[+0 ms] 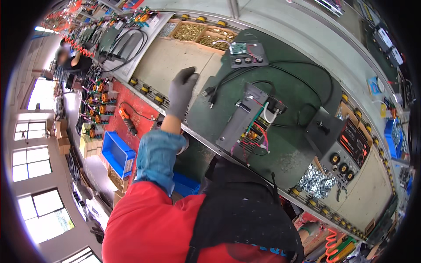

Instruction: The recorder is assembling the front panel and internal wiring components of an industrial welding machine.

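My left hand, in a grey glove with dark fingertips, reaches over the pale board left of the green mat. Its fingers are slightly bent, thumb apart, with nothing visible in them. Nearest to it lies the plug of a black power cord. A grey metal chassis with coloured wires stands on the mat. Beyond it sits a small panel with a green circuit board. At the lower right, my right hand shows only partly beside my black apron; its fingers are hidden.
A black device with an orange-marked front stands at right, near piled metal nuts and pliers. Trays of brass screws are at the back. Leftward are an orange power screwdriver, a blue bin and another person.
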`<control>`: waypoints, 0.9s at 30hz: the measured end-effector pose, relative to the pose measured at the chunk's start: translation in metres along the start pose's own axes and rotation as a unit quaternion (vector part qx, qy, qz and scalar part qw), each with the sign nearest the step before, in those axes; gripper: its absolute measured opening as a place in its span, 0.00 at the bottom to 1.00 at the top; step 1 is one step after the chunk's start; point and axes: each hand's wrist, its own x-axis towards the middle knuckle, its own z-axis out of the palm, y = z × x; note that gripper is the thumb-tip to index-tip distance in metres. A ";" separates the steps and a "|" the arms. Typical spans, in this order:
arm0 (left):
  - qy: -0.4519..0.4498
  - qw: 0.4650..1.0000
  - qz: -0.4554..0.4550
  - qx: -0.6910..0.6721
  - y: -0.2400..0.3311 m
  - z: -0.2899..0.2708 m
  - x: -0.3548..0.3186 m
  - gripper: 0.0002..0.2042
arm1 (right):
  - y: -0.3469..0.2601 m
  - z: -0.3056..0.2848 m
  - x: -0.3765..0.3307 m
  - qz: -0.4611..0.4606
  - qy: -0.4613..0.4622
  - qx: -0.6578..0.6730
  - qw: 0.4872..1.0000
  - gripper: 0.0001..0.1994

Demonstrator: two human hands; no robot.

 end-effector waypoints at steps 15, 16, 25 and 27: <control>-0.200 0.803 -0.126 0.547 -0.229 0.008 0.016 0.12 | -0.225 -0.083 -0.264 -0.701 0.129 0.250 0.656 0.32; -0.177 0.801 -0.144 0.553 -0.226 0.010 0.017 0.11 | -0.230 -0.091 -0.279 -0.752 0.091 0.195 0.623 0.30; -0.302 0.777 -0.139 0.534 -0.229 0.015 0.029 0.17 | -0.232 -0.114 -0.296 -0.570 -0.153 0.474 0.654 0.14; -0.222 0.820 -0.130 0.511 -0.235 0.012 0.035 0.15 | -0.230 -0.112 -0.305 -0.602 -0.260 0.412 0.632 0.19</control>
